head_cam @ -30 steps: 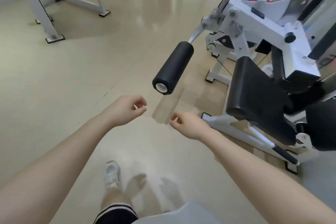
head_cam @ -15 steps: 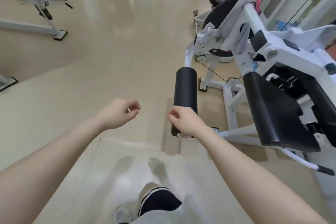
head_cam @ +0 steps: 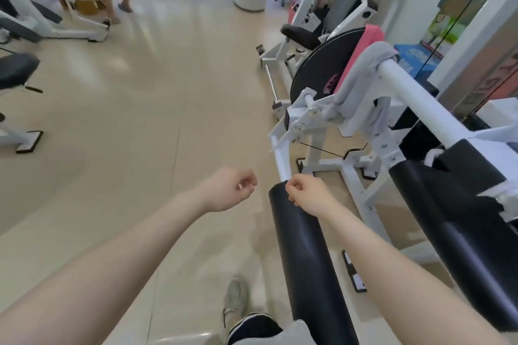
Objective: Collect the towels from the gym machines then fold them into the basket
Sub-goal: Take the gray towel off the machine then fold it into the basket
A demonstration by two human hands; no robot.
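Grey cloth towel [head_cam: 361, 84] draped on white machine bar [head_cam: 420, 98], ahead-right of both empty, loosely curled hands; right hand [head_cam: 308, 194] nearer than left hand [head_cam: 227, 189].

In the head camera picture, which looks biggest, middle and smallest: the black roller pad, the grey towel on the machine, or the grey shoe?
1. Black roller pad, though it sits closest to the camera, which inflates it.
2. Grey towel, draped over the white bar.
3. Grey shoe, partly hidden, so its full size is unsure.

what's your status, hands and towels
Left hand and right hand loosely curled, empty. Grey towel draped on white machine frame ahead-right; pink towel behind. Black roller pad between.
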